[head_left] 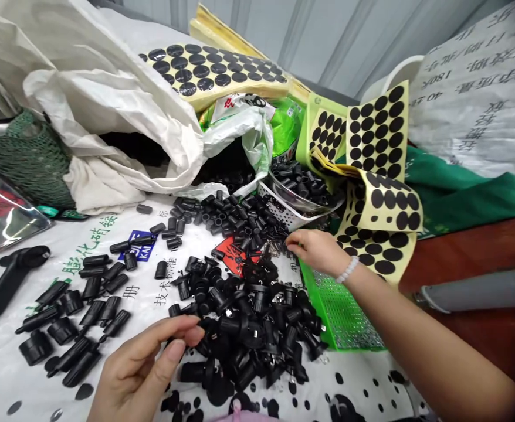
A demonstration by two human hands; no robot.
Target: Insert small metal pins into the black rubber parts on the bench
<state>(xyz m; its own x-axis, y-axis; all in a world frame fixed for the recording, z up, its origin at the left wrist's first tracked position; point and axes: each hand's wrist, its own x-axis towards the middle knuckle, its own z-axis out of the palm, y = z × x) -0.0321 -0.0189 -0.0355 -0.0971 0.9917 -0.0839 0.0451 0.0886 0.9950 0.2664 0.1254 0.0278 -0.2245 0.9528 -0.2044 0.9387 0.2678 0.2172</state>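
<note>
Nearest the camera, the left hand (141, 369) comes in at seven o'clock, its thumb and fingers drawn together in a pinch at the edge of a heap of black plastic fittings (248, 322). Whether anything small sits between the fingertips (191, 335) cannot be told from this view. The right hand (317, 252), at about four o'clock with a white bead bracelet (348, 269) on its wrist, is loosely open and holds nothing that shows, its fingers reaching toward small metal bits (275, 247) at the top of the heap. Both hands are picking at this heap, which lies around six o'clock on a printed white sheet (2, 346). A green perforated tray (341, 316) touches the heap's right side. At twelve o'clock, just beyond the heap, short black sleeves (235, 220) lie loose, and more fill a steel bowl (297, 187) in a white plastic basket (279, 210) toward one o'clock. Black fittings (81, 305) lie in rough rows at about nine o'clock, with a black handle-shaped piece (13, 281) farther out. Yellow-backed sheets of black adhesive dots (380, 132) spread from twelve to two o'clock, while a white woven sack (108, 117) slumps open at eleven.
</note>
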